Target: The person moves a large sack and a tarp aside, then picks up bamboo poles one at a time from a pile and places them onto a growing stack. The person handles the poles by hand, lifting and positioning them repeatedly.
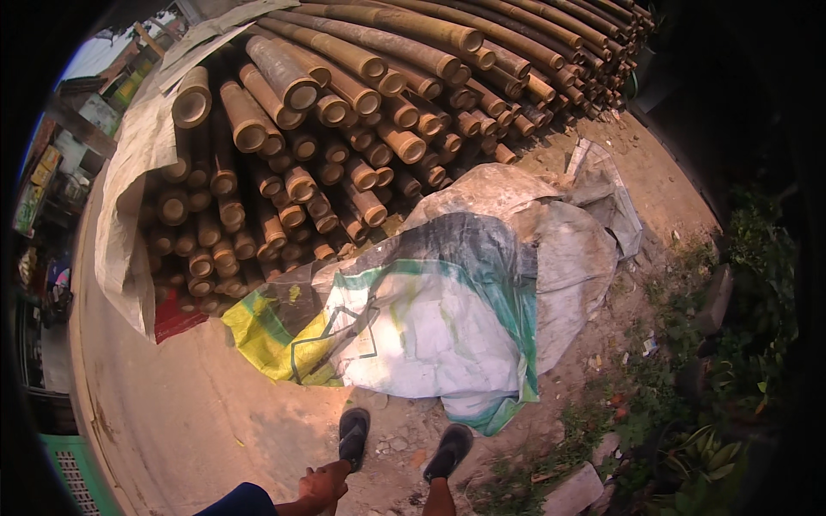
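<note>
My left hand (pixel 320 486) is low in the view, below a dark blue sleeve (pixel 241 500). Its fingers are curled together, and no object shows in them. It hangs in front of my left leg, close to my left sandal (pixel 353 437). My right hand is out of the picture. Ahead of my feet lies a crumpled white, green and yellow plastic sheet (pixel 430 327), apart from my hand. Beyond it rises a large stack of bamboo poles (pixel 366 202), their cut ends turned toward me.
A pale tarp (pixel 129 232) drapes over the stack's left side. A dirty whitish sheet (pixel 572 275) lies bunched at the right. Plants (pixel 705 456) and stone blocks (pixel 575 492) border the right side. A green perforated crate (pixel 73 473) stands lower left, beside the concrete ground (pixel 198 413).
</note>
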### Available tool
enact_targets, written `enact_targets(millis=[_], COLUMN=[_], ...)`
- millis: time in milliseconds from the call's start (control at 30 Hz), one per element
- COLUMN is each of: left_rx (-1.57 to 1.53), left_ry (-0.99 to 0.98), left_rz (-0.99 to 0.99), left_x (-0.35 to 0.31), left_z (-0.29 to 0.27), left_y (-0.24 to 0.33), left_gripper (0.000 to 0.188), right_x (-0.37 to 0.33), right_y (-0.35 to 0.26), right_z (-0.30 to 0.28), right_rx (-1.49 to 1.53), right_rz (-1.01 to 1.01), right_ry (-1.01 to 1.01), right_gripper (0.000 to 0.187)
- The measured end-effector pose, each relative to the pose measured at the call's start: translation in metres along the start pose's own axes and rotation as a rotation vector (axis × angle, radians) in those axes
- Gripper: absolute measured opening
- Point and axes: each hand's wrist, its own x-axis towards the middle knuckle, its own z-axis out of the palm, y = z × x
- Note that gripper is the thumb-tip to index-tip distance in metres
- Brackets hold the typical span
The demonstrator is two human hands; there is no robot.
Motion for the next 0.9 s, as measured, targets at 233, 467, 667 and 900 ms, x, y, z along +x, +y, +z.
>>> enact_targets(millis=[233, 467, 667, 900], left_rx=[0.027, -0.023, 0.012, 0.018], left_ry=[0.055, 0.063, 0.042, 0.080], left_rz=[-0.029, -0.029, -0.066, -0.112], left_x=[0.009, 0.004, 0.007, 0.016], left_z=[0.019, 0.023, 0.025, 0.037], left_y=[-0.009, -0.011, -0.007, -0.009], left_gripper=[0.069, 0.074, 0.074, 0.070], right_x=[-0.012, -0.015, -0.008, 0.007], right_y=[-0.009, 0.001, 0.002, 0.006], right_z=[-0.028, -0.031, -0.034, -0.031], right_rx=[0.033, 0.045, 0.051, 0.050], right_rz=[-0.018, -0.011, -0.019, -0.065], right_ry=[0.060, 0.026, 0.016, -0.001], right_gripper=[0.053, 0.054, 0.056, 0.057])
